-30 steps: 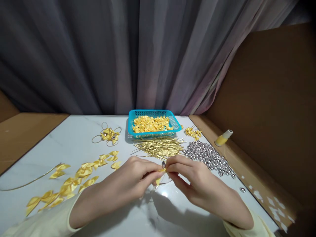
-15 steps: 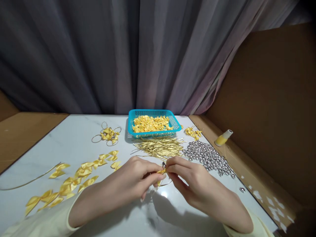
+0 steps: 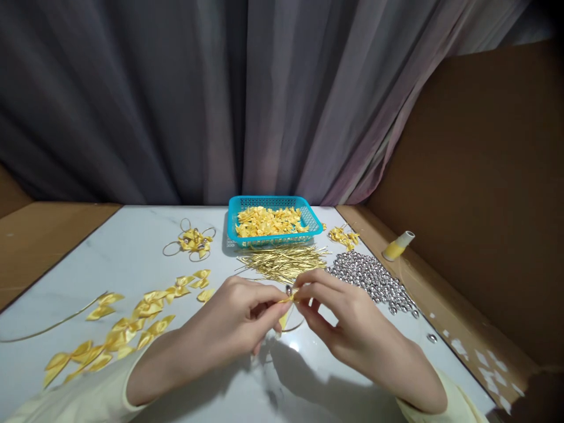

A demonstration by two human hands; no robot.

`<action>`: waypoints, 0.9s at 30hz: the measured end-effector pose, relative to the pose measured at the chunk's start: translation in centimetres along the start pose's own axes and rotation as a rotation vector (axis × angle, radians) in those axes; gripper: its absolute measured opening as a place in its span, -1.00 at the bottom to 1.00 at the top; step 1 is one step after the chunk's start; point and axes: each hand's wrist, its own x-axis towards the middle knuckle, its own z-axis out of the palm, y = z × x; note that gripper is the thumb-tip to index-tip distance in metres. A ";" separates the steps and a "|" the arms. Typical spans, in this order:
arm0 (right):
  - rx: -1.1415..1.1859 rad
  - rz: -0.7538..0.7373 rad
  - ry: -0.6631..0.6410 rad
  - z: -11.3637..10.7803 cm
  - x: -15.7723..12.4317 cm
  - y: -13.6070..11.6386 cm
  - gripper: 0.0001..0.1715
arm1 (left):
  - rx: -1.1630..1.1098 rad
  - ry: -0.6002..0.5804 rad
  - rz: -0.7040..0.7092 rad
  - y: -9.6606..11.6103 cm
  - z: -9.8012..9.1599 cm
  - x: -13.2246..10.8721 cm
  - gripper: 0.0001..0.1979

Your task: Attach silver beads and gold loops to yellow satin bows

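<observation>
My left hand [image 3: 251, 311] pinches a small yellow ribbon bow [image 3: 284, 320], which is mostly covered by the fingers. A silver bead [image 3: 289, 290] stands up just above the fingertips, on a thin gold cord. My right hand [image 3: 332, 308] has its thumb and forefinger closed on the cord beside the bead. A loop of that cord [image 3: 293, 330] hangs below, between the two hands. Both hands are over the white table, in front of a heap of gold cord lengths [image 3: 284, 262].
Behind the cords stands a blue basket [image 3: 275, 239] of yellow bows. Silver beads [image 3: 372, 279] are piled at right, near a yellow bottle [image 3: 398, 245]. Loose bows [image 3: 126, 332] lie at left; looped bow pieces [image 3: 196, 242] lie farther back. Another bow cluster [image 3: 343, 237] sits right of the basket.
Both hands have shifted very slightly left with the bow and bead. The right fingers have lifted and spread a little around the cord. The things on the table stay put.
</observation>
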 end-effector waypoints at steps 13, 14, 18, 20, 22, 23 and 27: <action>0.079 0.145 0.255 -0.5 0.4 -1.3 -0.85 | -0.136 0.283 -0.053 0.1 -0.3 0.1 -0.78; 0.075 0.157 0.249 -0.3 0.5 -1.1 -0.84 | -0.133 0.298 -0.043 0.1 -0.2 0.2 -0.78; 0.043 0.220 0.230 0.9 0.7 -0.4 -0.77 | -0.071 0.376 0.007 0.0 0.2 0.2 -0.78; 0.047 0.263 0.215 1.3 0.8 -0.1 -0.74 | -0.027 0.407 0.035 -0.3 0.4 0.2 -0.81; 0.093 0.311 0.184 1.5 0.9 0.1 -0.73 | 0.003 0.428 0.061 -0.5 0.6 0.3 -0.83; 0.129 0.334 0.166 1.5 1.0 0.1 -0.73 | 0.014 0.439 0.073 -0.6 0.7 0.3 -0.84; 0.317 0.430 0.107 1.4 1.8 0.2 -0.72 | 0.054 0.449 0.114 -1.0 0.9 0.3 -0.85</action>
